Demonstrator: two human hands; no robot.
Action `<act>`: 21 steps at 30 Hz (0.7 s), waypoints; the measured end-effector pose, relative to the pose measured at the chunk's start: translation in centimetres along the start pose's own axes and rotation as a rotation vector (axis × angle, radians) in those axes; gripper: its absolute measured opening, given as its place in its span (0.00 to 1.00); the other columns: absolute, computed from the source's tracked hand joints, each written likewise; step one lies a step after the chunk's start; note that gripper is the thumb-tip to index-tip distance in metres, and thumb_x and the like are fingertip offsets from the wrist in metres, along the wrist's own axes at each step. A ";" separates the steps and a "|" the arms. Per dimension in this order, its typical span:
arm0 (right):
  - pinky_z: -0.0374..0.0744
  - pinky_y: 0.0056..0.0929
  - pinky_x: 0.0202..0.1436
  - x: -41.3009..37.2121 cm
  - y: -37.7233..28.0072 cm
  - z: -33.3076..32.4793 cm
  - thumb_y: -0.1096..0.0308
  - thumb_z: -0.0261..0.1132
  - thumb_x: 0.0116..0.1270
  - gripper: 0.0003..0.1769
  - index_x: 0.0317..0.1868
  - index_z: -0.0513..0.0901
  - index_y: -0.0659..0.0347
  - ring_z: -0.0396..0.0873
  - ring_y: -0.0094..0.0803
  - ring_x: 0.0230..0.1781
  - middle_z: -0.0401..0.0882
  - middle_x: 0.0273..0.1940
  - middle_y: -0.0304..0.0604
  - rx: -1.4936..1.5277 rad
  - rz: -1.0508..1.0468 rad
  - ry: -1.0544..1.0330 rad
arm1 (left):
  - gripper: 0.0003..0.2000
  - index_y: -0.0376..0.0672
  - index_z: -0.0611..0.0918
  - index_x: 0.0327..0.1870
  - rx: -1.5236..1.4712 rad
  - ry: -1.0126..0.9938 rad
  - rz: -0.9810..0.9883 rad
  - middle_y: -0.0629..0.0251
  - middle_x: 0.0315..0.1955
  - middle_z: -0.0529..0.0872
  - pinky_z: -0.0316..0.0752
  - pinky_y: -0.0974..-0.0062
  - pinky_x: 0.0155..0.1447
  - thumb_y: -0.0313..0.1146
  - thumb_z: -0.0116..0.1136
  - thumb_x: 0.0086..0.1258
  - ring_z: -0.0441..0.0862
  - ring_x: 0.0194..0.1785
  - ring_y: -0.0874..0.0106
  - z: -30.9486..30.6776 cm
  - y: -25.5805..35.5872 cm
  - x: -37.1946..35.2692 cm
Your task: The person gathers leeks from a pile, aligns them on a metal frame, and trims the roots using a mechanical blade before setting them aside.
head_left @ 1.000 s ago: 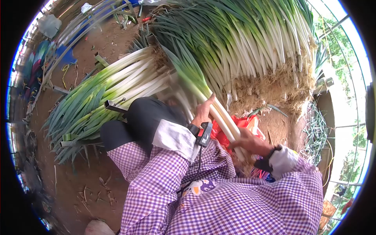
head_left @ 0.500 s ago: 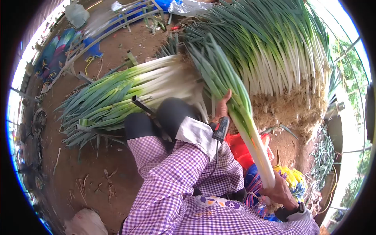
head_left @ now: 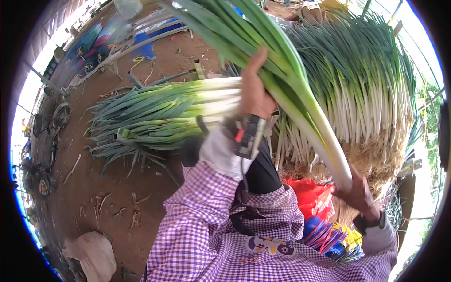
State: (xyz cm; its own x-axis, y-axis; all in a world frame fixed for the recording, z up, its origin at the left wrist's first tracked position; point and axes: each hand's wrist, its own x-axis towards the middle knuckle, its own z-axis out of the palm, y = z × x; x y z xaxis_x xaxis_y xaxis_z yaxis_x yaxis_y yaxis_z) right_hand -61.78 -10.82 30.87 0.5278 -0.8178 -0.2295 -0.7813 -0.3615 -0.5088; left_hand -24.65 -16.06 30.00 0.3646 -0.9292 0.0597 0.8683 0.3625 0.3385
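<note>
A thick leek (head_left: 324, 134) slants across my front, green leaves up and away, white end low on the right. My left hand (head_left: 257, 91) grips it where the leaves begin, with the thumb along the stalk. The white base is held in my right hand (head_left: 358, 191), whose fingers are partly hidden behind it. Beyond my knees lies a pile of leeks (head_left: 174, 110), leaves to the left and white stems partly covered by my left arm. To the right, a large stack of leeks (head_left: 357, 89) has its roots toward me.
Beside my lap are a red plastic bag (head_left: 307, 197) and bundles of coloured ties (head_left: 329, 235). Metal frame posts (head_left: 124, 136) stick up around the left pile. A pale sack (head_left: 91, 256) rests on the dirt floor (head_left: 127, 188). A railing (head_left: 127, 51) stands farther back.
Both hands have raised the leek up and away from my lap, and its leaves now reach the top edge. My left arm has moved forward over the left pile. The view has shifted.
</note>
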 end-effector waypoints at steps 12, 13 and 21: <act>0.82 0.47 0.50 33.7 -17.8 5.4 0.71 0.73 0.51 0.26 0.53 0.83 0.60 0.86 0.55 0.46 0.88 0.41 0.54 -0.156 -0.699 -0.079 | 0.23 0.44 0.79 0.64 0.339 0.286 0.770 0.63 0.60 0.84 0.76 0.50 0.68 0.46 0.67 0.75 0.81 0.62 0.61 -10.2 25.5 -1.4; 0.82 0.46 0.52 36.0 -18.6 7.1 0.71 0.72 0.52 0.25 0.54 0.83 0.59 0.86 0.54 0.48 0.88 0.42 0.53 -0.164 -0.728 -0.085 | 0.23 0.44 0.78 0.64 0.336 0.321 0.770 0.62 0.60 0.84 0.75 0.50 0.69 0.47 0.66 0.75 0.81 0.62 0.61 -12.0 26.3 -1.7; 0.80 0.46 0.65 50.8 -15.9 18.9 0.72 0.71 0.54 0.32 0.64 0.85 0.53 0.82 0.52 0.62 0.86 0.58 0.55 -0.406 -0.481 -0.432 | 0.27 0.45 0.76 0.69 0.158 0.782 0.207 0.55 0.66 0.79 0.74 0.42 0.71 0.49 0.67 0.76 0.78 0.67 0.52 -33.9 24.1 0.9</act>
State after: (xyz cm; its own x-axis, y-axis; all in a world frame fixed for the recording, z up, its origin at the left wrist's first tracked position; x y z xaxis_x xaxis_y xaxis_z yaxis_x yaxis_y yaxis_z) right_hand -16.26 -38.16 11.59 0.8591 -0.3108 -0.4067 -0.4496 -0.8379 -0.3094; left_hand 7.95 -5.74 6.40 0.6916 -0.5052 -0.5162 0.7216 0.4521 0.5243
